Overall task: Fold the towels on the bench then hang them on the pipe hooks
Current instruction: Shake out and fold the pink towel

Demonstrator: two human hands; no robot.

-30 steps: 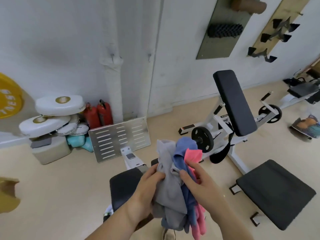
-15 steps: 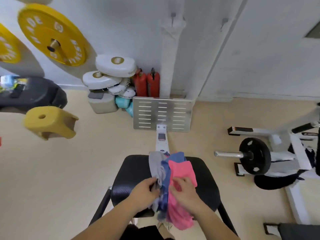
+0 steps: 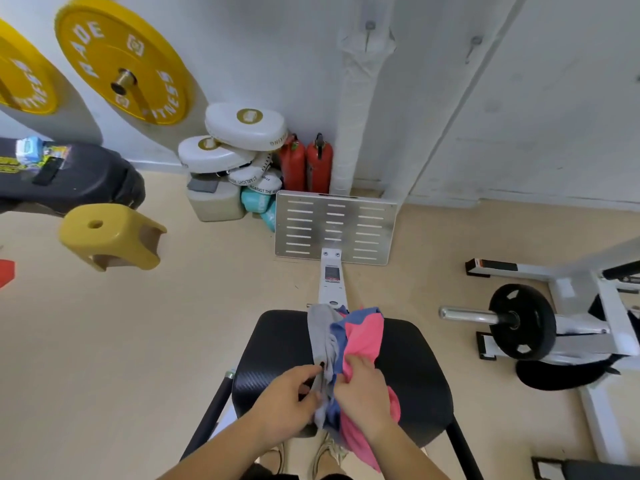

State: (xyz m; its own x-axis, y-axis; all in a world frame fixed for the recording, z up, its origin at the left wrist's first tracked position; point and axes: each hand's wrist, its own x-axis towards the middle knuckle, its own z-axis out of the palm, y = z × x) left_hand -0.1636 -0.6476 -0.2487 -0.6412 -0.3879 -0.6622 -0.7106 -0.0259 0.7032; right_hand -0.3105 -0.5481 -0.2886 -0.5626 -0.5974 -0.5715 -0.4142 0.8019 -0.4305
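Lowered since a second ago: the bundle, then held up in mid-air, now sits over the counter (image 3: 277, 344), and it has barely shifted in the last half second.

Left grip (image 3: 287, 393): thumb and fingers clenched on the grey towel (image 3: 322, 337) at its bunched middle. Right grip (image 3: 363, 389): fingers curled round the pink towel (image 3: 367, 336). A blue towel (image 3: 341, 337) is trapped between the two, held by neither directly as far as can be seen.

Orientation: the bundle's long axis runs near to far, in line with the counter's own frame. Far ends point toward the wall and reach the counter's far edge; near ends hang off the front edge toward the person's feet. Whether the far ends rest on the padding cannot be confirmed (they may only hover).

Assessment: the towels have reached the work surface, but all three are bunched together and no fold is begun. Separation appears to be the step in hand.

Beyond, the pipe (image 3: 360, 109) stands against the wall with two hooks (image 3: 370, 27) bare.
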